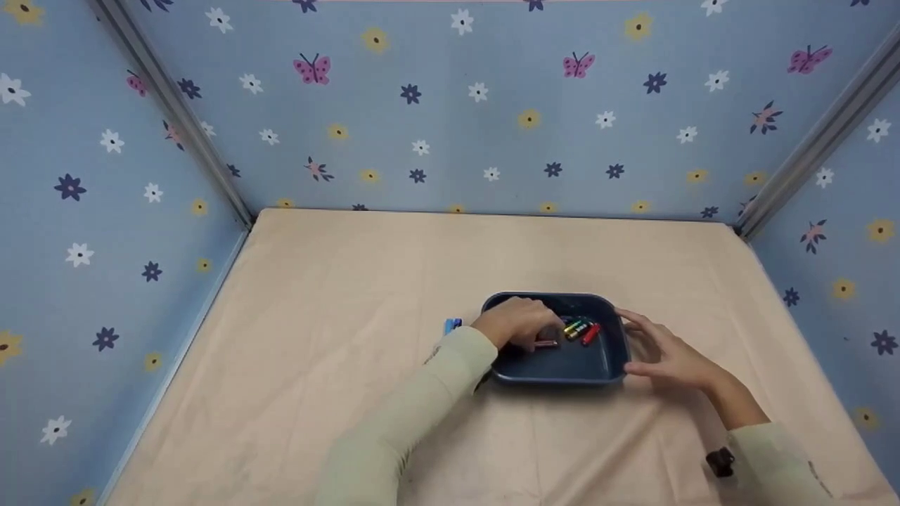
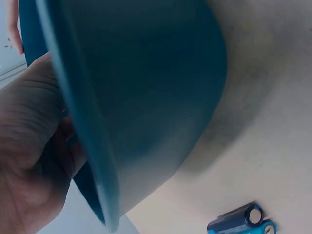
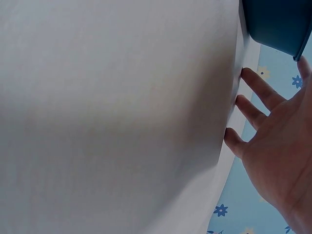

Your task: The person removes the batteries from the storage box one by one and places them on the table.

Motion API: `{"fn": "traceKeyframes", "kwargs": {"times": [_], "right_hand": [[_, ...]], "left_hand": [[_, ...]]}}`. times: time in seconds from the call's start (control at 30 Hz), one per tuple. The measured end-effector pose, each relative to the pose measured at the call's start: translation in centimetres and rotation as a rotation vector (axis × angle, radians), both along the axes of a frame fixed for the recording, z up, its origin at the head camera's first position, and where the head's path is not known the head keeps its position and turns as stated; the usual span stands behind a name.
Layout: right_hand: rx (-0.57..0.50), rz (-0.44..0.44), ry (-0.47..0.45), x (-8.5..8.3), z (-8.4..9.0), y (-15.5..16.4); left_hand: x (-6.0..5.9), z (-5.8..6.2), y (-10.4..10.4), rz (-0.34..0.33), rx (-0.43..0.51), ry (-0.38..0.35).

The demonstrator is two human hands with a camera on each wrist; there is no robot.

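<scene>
A dark blue tub (image 1: 562, 380) stands on the table with small, battery-like cylinders inside: a red one (image 1: 590, 334), a yellow one (image 1: 571, 328), a green one (image 1: 579, 330) and a brownish one (image 1: 547, 344). My left hand (image 1: 519, 322) reaches over the tub's left rim, fingers bent down beside the brownish cylinder. The tub wall (image 2: 146, 97) hides its fingertips in the left wrist view; I cannot tell whether they grip the cylinder. At the tub's right side, my right hand (image 1: 671, 357) has its fingers spread, with thumb and forefinger at the rim.
Two battery-like cylinders, one light blue (image 1: 448, 326) and one dark blue (image 2: 236, 219), lie on the cloth left of the tub. A cream cloth (image 1: 351, 281) covers the table. Blue flowered panels (image 1: 450, 105) enclose its back and sides.
</scene>
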State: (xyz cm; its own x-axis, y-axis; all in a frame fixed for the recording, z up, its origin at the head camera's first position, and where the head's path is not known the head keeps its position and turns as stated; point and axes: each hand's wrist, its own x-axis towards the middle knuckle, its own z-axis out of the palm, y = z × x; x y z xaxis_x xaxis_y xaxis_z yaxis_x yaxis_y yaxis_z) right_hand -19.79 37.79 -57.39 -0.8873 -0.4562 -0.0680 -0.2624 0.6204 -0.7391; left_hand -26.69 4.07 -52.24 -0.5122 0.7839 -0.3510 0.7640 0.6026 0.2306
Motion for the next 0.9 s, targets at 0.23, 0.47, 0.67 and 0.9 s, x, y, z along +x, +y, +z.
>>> {"fn": "traceKeyframes", "kwargs": {"times": [0.23,0.47,0.67,0.9], "right_hand": [[0.000,-0.005,-0.001,0.0,-0.1,-0.1],[-0.012,0.012,0.016,0.1,0.0,-0.1],[-0.003,0.007,0.012,0.1,0.1,-0.2],[0.000,0.005,0.006,0.0,0.0,0.0]], "left_hand": [[-0.8,2.0,-0.5,0.038,0.009,-0.026],[-1.4,3.7,-1.1,0.076,0.008,-0.043],[-1.6,4.1,-1.4,0.092,-0.009,-0.062],[-1.7,4.5,-2.3,0.115,-0.006,-0.078]]}}
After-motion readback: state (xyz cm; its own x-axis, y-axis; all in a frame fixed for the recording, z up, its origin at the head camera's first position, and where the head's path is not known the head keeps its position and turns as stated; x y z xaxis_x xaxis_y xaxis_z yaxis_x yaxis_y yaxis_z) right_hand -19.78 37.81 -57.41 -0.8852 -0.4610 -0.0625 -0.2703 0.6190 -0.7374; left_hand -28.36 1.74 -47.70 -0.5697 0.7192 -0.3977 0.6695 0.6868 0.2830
